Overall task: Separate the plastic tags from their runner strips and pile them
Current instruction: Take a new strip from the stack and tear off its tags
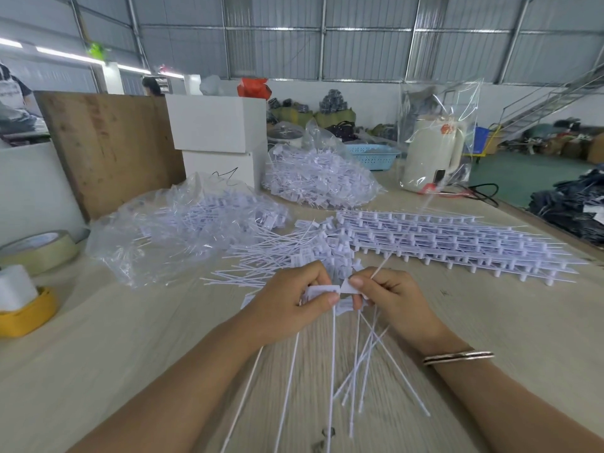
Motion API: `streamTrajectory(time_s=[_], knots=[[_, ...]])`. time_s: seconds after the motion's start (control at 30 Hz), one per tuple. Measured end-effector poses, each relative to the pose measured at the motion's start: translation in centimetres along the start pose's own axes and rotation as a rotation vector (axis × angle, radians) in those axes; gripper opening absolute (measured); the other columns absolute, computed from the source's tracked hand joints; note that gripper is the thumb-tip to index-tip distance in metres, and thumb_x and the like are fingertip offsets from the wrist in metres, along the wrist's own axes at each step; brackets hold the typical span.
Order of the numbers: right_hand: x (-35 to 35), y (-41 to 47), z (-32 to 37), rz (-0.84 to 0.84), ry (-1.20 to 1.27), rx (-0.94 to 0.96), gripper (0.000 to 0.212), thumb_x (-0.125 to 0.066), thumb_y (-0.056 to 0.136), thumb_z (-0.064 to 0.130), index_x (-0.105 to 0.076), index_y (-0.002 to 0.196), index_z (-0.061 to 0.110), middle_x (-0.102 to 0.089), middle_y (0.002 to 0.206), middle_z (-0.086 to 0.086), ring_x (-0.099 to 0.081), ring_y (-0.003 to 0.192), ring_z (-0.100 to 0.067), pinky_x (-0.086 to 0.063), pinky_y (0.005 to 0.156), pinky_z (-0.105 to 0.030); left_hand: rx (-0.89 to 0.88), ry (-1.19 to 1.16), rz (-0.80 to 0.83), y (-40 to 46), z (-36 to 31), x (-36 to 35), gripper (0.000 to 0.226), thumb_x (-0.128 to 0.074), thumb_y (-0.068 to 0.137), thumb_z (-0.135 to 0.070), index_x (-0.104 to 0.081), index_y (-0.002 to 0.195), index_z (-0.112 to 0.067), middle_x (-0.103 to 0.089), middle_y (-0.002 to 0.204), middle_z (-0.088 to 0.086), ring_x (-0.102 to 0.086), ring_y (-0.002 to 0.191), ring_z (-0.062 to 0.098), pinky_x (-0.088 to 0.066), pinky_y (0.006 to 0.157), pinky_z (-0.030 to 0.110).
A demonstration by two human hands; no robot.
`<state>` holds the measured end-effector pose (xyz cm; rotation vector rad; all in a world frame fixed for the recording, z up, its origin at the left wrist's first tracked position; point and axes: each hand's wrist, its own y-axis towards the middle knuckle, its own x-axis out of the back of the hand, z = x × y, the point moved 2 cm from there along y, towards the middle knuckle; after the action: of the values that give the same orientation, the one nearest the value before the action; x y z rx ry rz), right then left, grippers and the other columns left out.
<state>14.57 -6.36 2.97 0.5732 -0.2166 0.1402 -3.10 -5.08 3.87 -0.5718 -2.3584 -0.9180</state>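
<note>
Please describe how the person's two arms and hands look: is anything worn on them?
Both forearms are bare, with no sleeves and no gloves in view. The right wrist carries thin metal bangles, silver-coloured with darker bands. The left hand and right hand show no rings that I can make out.

You work at a pale wood-grain table [98, 354]. On it lie a loose pile of separated white plastic tags [287, 250], a stack of white tags on runner strips [457, 243] to the right, two clear plastic bags of tags [170, 223] [320, 181], a roll of beige tape [39, 250] and a cream kettle wrapped in clear plastic [431, 152].
</note>
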Motion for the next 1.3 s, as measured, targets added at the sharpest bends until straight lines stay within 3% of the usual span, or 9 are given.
streamTrajectory(time_s=[0.23,0.37,0.47,0.6,0.7,0.77,0.93,1.13,1.3], knots=[[-0.2,-0.3,0.1,0.041,0.035,0.0,0.035,-0.056,0.089,0.023,-0.063,0.055,0.017,-0.057,0.056,0.004,-0.045,0.054,-0.008,-0.038,0.058,-0.014,-0.031,-0.082,0.016,-0.1,-0.1,0.2,0.017,-0.058,0.084,-0.024,-0.048,0.071,-0.023,-0.043,0.055,-0.014,-0.035,0.049,0.0,-0.024,0.051,0.014],[2.0,-0.3,-0.1,-0.232,0.189,-0.098,0.024,-0.06,0.083,0.025,-0.066,0.061,0.021,-0.053,0.056,0.006,-0.045,0.052,-0.007,-0.04,0.054,-0.014,-0.042,-0.2,-0.021,-0.6,0.3,1.0,0.021,-0.05,0.08,-0.029,-0.04,0.061,-0.03,-0.034,0.057,-0.012,-0.031,0.054,0.007,-0.024,0.053,0.021],[2.5,-0.2,0.2,-0.091,-0.239,0.031,0.025,-0.057,0.088,0.01,-0.073,0.089,0.029,-0.058,0.069,-0.001,-0.049,0.062,-0.007,-0.039,0.062,-0.01,0.051,-0.207,-0.093,-0.4,1.6,2.0,0.02,-0.047,0.08,-0.028,-0.042,0.061,-0.031,-0.035,0.06,-0.008,-0.032,0.059,0.012,-0.025,0.058,0.028],[1.5,0.3,-0.4,-0.017,-0.261,0.008,0.03,-0.063,0.083,0.008,-0.065,0.11,0.022,-0.049,0.077,-0.002,-0.044,0.067,-0.002,-0.036,0.066,-0.013,0.134,-0.006,-0.045,0.0,2.5,1.6,0.021,-0.042,0.08,-0.021,-0.049,0.066,-0.035,-0.045,0.06,-0.011,-0.039,0.059,0.009,-0.03,0.06,0.029],[1.2,0.2,-1.2,0.226,-0.539,0.072,0.049,-0.058,0.08,-0.011,-0.061,0.118,0.021,-0.054,0.092,-0.002,-0.051,0.086,-0.006,-0.042,0.076,-0.023,0.137,0.118,0.002,-0.1,2.6,1.2,0.013,-0.042,0.08,-0.02,-0.049,0.077,-0.03,-0.053,0.069,-0.01,-0.045,0.061,0.007,-0.035,0.06,0.03],[1.0,0.2,-1.5,0.287,-0.665,0.167,0.056,-0.047,0.072,-0.017,-0.066,0.115,0.012,-0.059,0.099,-0.011,-0.055,0.095,-0.026,-0.043,0.082,-0.037,0.139,0.14,0.009,-0.2,2.7,1.0,0.017,-0.044,0.087,-0.016,-0.052,0.088,-0.03,-0.056,0.076,-0.014,-0.049,0.066,0.001,-0.037,0.061,0.027],[0.9,0.3,-0.6,0.169,-0.776,0.24,0.047,-0.042,0.067,-0.004,-0.076,0.093,0.016,-0.054,0.081,0.002,-0.046,0.077,-0.016,-0.035,0.07,-0.034,0.2,0.191,0.055,-0.3,3.4,0.2,0.025,-0.04,0.097,-0.013,-0.047,0.116,-0.028,-0.05,0.096,-0.019,-0.046,0.084,-0.013,-0.031,0.067,0.011],[-0.7,-0.2,0.9,0.218,-0.81,0.343,0.037,-0.053,0.08,0.022,-0.063,0.116,0.022,-0.058,0.102,0.006,-0.056,0.091,-0.012,-0.04,0.075,-0.032,0.108,0.112,0.04,0.0,2.2,-0.9,0.023,-0.045,0.096,-0.01,-0.046,0.114,-0.024,-0.054,0.091,-0.012,-0.051,0.086,0.002,-0.04,0.073,0.023],[-0.7,0.0,1.0,0.12,-0.978,0.476,0.024,-0.07,0.077,0.015,-0.073,0.101,0.021,-0.067,0.093,0.002,-0.065,0.077,-0.019,-0.043,0.066,-0.034,0.093,0.011,0.032,0.1,1.5,-1.0,0.023,-0.044,0.096,-0.002,-0.048,0.114,-0.016,-0.056,0.085,0.006,-0.054,0.082,0.022,-0.041,0.076,0.034]])
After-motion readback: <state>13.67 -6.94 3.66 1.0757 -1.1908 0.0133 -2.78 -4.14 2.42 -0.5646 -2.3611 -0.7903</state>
